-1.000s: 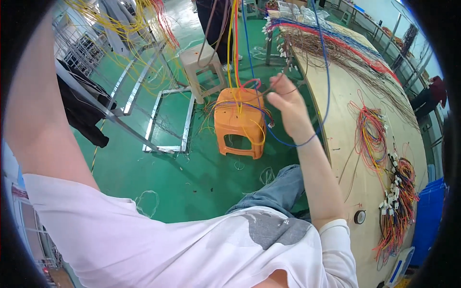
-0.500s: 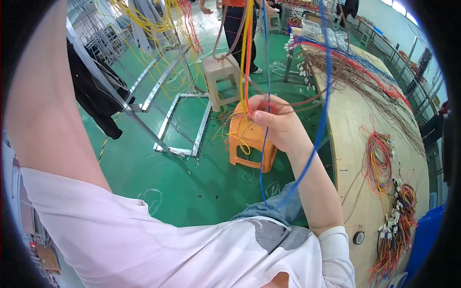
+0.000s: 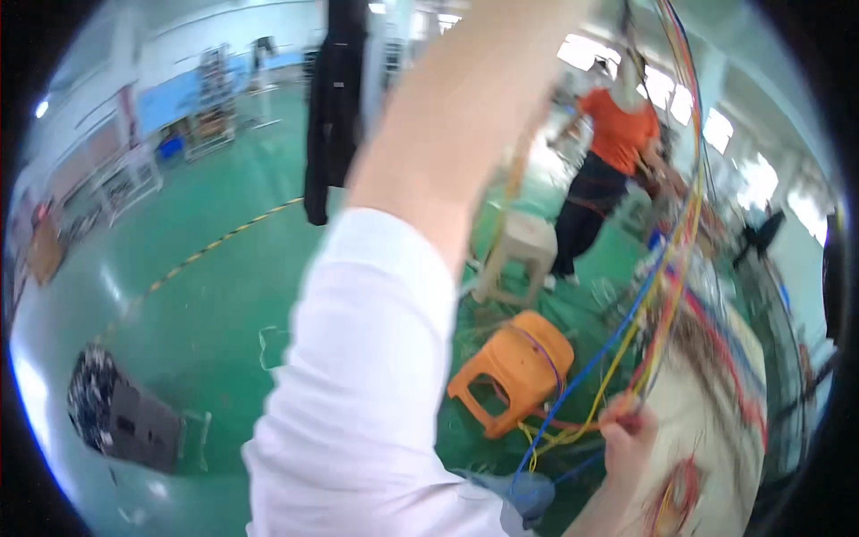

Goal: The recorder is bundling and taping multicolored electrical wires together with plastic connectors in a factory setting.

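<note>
Low at the right, my right hand [image 3: 626, 434] is closed around a bundle of long wires [image 3: 684, 237], yellow, red and blue among them. From this fist the bundle rises to the upper right edge of the view. Loose yellow and blue ends hang below the hand, next to an orange plastic stool [image 3: 523, 362]. My left arm [image 3: 429, 179] stretches up across the middle in a white sleeve. Its hand lies beyond the top edge, so I cannot see its fingers. Motion blurs much of the scene.
A pale stool [image 3: 519, 255] stands behind the orange one. Farther off is a person in an orange top [image 3: 617, 134]. The worktable [image 3: 716, 438] at the right bears more wires. A black garment [image 3: 338, 107] hangs beyond my left arm, and a dark bin [image 3: 134, 412] stands at the left.
My view has swung up and to the left. The right hand, still holding wires, now shows lower and farther right. My left arm now crosses the middle of the view.
</note>
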